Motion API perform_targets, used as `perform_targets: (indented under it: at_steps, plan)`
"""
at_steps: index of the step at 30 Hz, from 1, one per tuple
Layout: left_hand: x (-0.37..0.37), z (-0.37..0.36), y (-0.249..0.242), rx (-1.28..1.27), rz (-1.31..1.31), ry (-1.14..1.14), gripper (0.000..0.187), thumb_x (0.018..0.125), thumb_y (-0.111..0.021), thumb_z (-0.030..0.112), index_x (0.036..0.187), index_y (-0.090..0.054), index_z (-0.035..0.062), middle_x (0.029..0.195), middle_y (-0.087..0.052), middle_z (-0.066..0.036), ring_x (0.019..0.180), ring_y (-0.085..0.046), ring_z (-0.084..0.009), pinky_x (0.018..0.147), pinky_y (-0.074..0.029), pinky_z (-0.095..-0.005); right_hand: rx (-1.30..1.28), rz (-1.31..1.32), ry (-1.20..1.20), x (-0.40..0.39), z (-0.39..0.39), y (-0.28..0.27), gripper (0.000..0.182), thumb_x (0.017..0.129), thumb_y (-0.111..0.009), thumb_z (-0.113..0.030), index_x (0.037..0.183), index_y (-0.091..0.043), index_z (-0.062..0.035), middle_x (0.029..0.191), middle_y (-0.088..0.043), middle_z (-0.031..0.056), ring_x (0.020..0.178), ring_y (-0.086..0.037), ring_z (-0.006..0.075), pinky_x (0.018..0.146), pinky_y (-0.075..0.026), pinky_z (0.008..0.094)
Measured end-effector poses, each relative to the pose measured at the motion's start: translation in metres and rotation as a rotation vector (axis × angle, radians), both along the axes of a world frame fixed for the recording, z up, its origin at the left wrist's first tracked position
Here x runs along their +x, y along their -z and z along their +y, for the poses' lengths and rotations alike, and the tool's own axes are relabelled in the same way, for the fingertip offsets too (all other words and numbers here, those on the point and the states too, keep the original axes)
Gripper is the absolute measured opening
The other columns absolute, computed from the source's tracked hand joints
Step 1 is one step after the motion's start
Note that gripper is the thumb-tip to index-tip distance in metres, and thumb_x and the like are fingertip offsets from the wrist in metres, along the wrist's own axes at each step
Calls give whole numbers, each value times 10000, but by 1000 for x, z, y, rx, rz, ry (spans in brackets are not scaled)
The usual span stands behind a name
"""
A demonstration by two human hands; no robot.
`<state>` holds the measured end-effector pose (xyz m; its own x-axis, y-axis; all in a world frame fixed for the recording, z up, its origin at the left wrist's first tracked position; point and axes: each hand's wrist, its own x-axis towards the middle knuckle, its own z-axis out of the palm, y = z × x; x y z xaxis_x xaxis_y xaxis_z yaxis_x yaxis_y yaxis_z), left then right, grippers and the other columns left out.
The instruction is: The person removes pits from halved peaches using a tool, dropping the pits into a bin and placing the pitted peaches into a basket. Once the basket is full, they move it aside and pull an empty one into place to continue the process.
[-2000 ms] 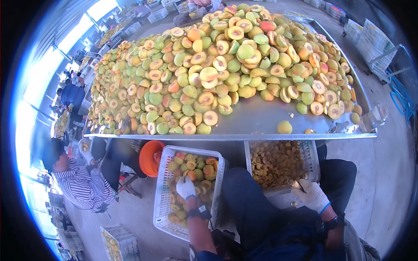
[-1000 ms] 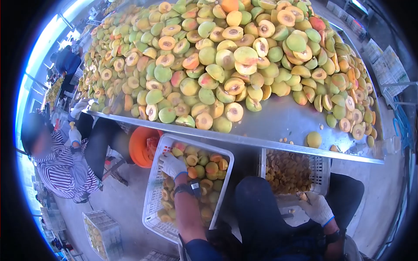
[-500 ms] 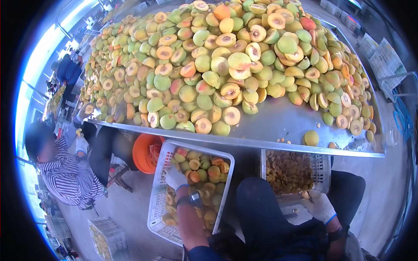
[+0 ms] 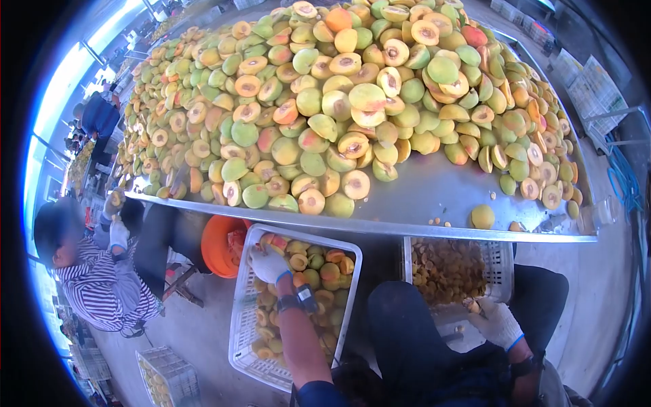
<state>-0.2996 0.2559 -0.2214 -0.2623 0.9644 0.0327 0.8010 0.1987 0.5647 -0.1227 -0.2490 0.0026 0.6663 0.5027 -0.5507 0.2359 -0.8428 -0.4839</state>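
Note:
My left hand [image 4: 270,263], in a white knitted glove, is over the upper left of a white plastic basket [image 4: 237,332] of halved fruit that looks like peaches [image 4: 330,271]. Its back faces up and its fingers point down among the halves, mostly hidden. My right hand [image 4: 498,324], also gloved, is beside my right thigh at the near edge of a second white basket [image 4: 502,268], which holds brown fruit pits [image 4: 444,264]. Its fingers are closed around a small thing with an orange-brown end [image 4: 473,306]; I cannot tell what it is.
A steel table [image 4: 434,190] carries a big heap of halved fruit [image 4: 291,122]. An orange bucket [image 4: 220,254] stands left of the fruit basket. Further left sits a person in a striped top [image 4: 98,285]. Another white crate [image 4: 169,376] is on the floor.
My left hand has moved up and slightly left over the fruit basket. My right hand has barely moved. The seated person's gloved hand has shifted down and left in view.

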Motion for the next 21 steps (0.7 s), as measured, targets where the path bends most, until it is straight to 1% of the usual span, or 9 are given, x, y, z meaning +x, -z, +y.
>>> perform_targets:
  at_steps: [2,4,8,10,14,16,18,20,21]
  plan:
    - [-8,-8,14,485,196,434,362,905,-692,223,1218,-700,40,1252,-687,-227,1133,-638,-439,983,-500,-542,58,-61,-27,1,-3,4,312,902,-707,-227,1117,-674,-3,920,-711,244,908,-706,426,772,-546,475]
    - [-10,-8,18,486,177,517,366,907,-674,198,1253,-705,82,1336,-650,-198,1223,-579,-448,1039,-463,-539,56,-59,-43,1,-4,9,309,900,-708,-227,1110,-673,-3,905,-709,244,897,-706,429,768,-546,477]
    - [-13,12,27,388,207,617,327,926,-653,186,1231,-736,100,1288,-682,-182,1179,-619,-422,1006,-491,-526,38,-5,-21,1,4,7,306,899,-709,-235,1091,-670,0,870,-701,249,872,-702,441,759,-542,486]
    - [-12,12,18,122,159,502,270,927,-652,181,1147,-780,93,1219,-720,-168,1066,-681,-395,933,-535,-498,21,-4,-35,0,4,10,307,900,-707,-241,1084,-667,1,875,-700,253,877,-701,445,758,-540,491]
    - [1,5,21,331,146,486,224,925,-656,168,1071,-807,88,1085,-764,-145,930,-724,-362,826,-571,-460,3,-42,-63,-1,8,7,317,906,-705,-263,1073,-657,3,886,-699,265,888,-698,455,757,-534,508]
    - [8,14,13,66,280,397,206,922,-660,150,1041,-813,80,1022,-779,-132,839,-738,-339,758,-582,-430,4,-45,-54,-2,4,9,321,909,-705,-270,1073,-656,2,888,-700,265,890,-697,458,759,-534,512]
    - [1,34,30,190,92,494,194,928,-653,128,1018,-812,61,907,-780,-136,804,-745,-308,718,-579,-411,33,-63,-35,2,3,12,326,913,-705,-277,1072,-655,2,890,-701,266,892,-697,460,760,-534,515]
    - [1,41,8,-221,-191,530,192,934,-627,98,963,-808,42,853,-771,-137,774,-745,-288,714,-571,-406,16,-101,-68,2,-2,14,322,914,-712,-273,1077,-659,0,893,-702,265,898,-695,462,770,-535,517]
    - [-1,43,3,-186,-142,607,195,943,-620,111,991,-785,20,794,-757,-130,769,-746,-265,724,-564,-417,21,-94,-66,0,-3,12,322,914,-712,-273,1077,-659,0,893,-702,265,898,-695,462,770,-535,517]
